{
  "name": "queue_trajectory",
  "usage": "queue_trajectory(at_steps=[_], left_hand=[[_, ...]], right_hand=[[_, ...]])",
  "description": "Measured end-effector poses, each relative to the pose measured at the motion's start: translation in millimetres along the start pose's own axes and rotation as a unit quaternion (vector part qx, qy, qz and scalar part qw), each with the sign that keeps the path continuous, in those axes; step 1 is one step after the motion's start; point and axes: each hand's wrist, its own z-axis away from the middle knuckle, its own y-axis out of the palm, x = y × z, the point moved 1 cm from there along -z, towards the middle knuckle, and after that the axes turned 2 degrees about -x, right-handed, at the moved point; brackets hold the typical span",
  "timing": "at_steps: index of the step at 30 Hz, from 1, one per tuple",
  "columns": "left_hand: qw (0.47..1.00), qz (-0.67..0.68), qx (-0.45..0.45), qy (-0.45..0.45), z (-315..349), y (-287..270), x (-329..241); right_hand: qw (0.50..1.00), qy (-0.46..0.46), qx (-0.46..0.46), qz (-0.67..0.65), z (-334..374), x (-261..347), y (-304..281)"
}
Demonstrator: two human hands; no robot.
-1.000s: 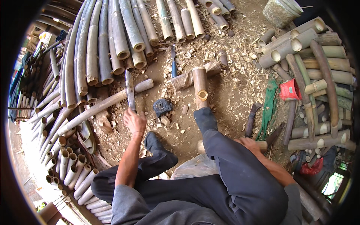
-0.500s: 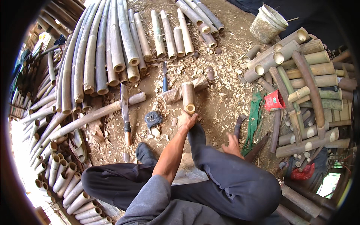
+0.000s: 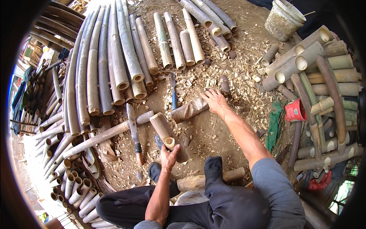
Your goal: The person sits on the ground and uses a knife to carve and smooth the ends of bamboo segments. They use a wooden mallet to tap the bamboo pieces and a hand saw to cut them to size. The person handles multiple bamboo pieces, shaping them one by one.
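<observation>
Bamboo tube [image 3: 161, 125] gripped in left hand [image 3: 167, 158]; right hand [image 3: 215, 101] open, one o'clock.
Knife [image 3: 134, 131] at ten o'clock — a leftward swing could knock it.

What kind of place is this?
It looks like a workshop, probably one where people cut bamboo. You can tell from the rows of bamboo poles, the wood chips scattered about, and the long knife lying across a pole.

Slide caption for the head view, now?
Left hand holds a bamboo piece, right hand at a short log, over chip-strewn ground.
</observation>
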Motion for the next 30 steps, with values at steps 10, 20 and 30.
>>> queue_trajectory(at_steps=[10, 20, 30], left_hand=[[0.981, -0.132, 0.145, -0.001, 26.5, 73.2, -8.9], [0.966, -0.168, 0.166, -0.103, 21.0, 101.2, 26.6], [0.970, -0.190, 0.144, -0.052, 30.9, 103.5, 15.3]], right_hand=[[0.994, -0.030, -0.082, -0.060, 97.9, 19.9, 35.1], [0.826, 0.504, -0.115, -0.224, 242.2, 11.4, 50.5], [0.778, 0.557, -0.084, -0.278, 292.2, -41.8, 132.0]])
